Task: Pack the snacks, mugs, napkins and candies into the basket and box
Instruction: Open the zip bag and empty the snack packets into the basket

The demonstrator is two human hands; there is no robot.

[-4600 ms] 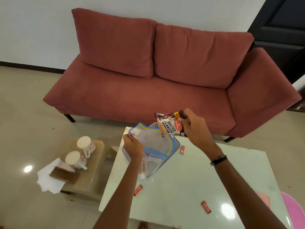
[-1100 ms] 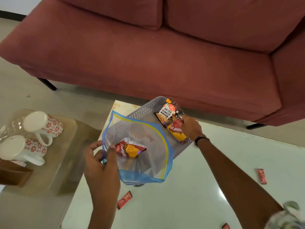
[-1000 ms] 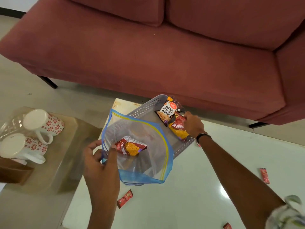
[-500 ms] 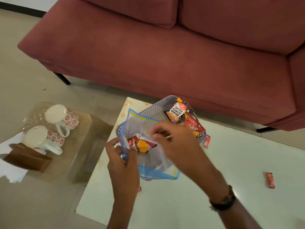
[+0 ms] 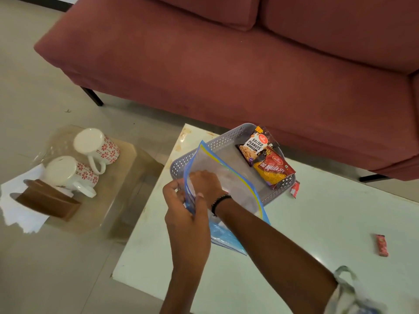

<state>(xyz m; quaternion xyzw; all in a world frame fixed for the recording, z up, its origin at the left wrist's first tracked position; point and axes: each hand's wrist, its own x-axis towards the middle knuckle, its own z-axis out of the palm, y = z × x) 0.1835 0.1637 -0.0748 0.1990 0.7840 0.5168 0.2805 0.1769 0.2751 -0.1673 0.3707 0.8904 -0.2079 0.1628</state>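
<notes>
A grey perforated basket (image 5: 199, 152) sits on the white table's far left corner. Inside it lie a salted peanuts packet (image 5: 255, 147) and a red-and-yellow bhujia packet (image 5: 273, 169). My left hand (image 5: 181, 214) grips the edge of a clear zip bag (image 5: 229, 184) with a blue and yellow rim, held over the basket. My right hand (image 5: 205, 185) reaches down into the bag's mouth; its fingers and the snack inside are hidden. Two white mugs (image 5: 90, 148) (image 5: 68, 173) with red flowers lie on a cardboard box (image 5: 113, 200) at the left.
White napkins (image 5: 20, 214) and a brown folder (image 5: 45, 202) rest by the mugs. Red candies lie on the table (image 5: 317, 223), one beside the basket (image 5: 294, 190) and one at the right (image 5: 382, 244). A red sofa (image 5: 226, 64) stands behind.
My right hand left the two packets in the basket, moved left and went into the zip bag. The red snack seen in the bag is now hidden behind my hands.
</notes>
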